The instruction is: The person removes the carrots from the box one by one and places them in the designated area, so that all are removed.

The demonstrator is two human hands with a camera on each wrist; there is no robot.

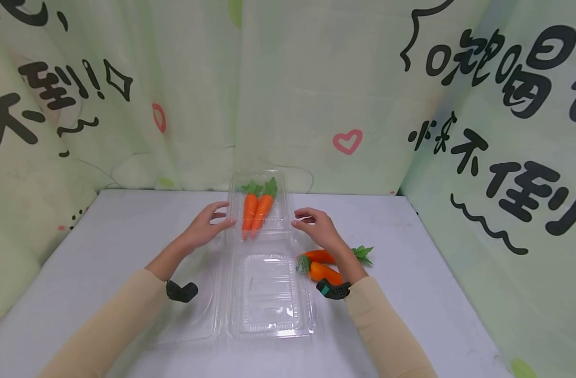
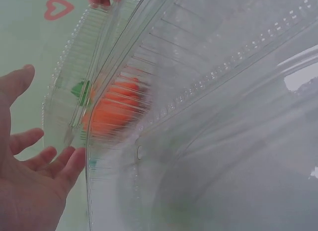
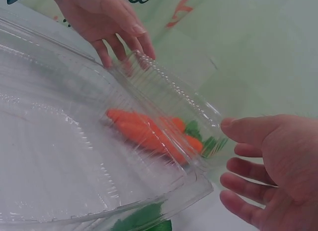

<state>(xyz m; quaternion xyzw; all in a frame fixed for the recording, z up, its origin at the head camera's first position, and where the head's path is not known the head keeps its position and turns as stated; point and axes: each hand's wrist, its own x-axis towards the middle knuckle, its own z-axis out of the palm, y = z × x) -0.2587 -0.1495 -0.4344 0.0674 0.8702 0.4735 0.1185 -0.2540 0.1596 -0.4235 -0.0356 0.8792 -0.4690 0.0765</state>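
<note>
A clear plastic clamshell box point(image 1: 271, 294) lies open on the table, one half behind the other. Two orange carrots point(image 1: 263, 210) with green tops lie side by side in its far half. My left hand point(image 1: 205, 227) is at the left edge of that half, fingers loosely bent and holding nothing. Opposite it, at the right edge, my right hand point(image 1: 318, 228) has relaxed fingers and an empty grasp. In the right wrist view the right thumb point(image 3: 233, 125) is at the box's corner; whether it touches, I cannot tell.
Two more carrots point(image 1: 323, 273) lie on the table to the right, partly hidden by the right forearm. Another clear plastic piece point(image 1: 193, 320) lies left of the box, under the left forearm. A printed curtain point(image 1: 288, 94) stands behind the white table point(image 1: 392, 315).
</note>
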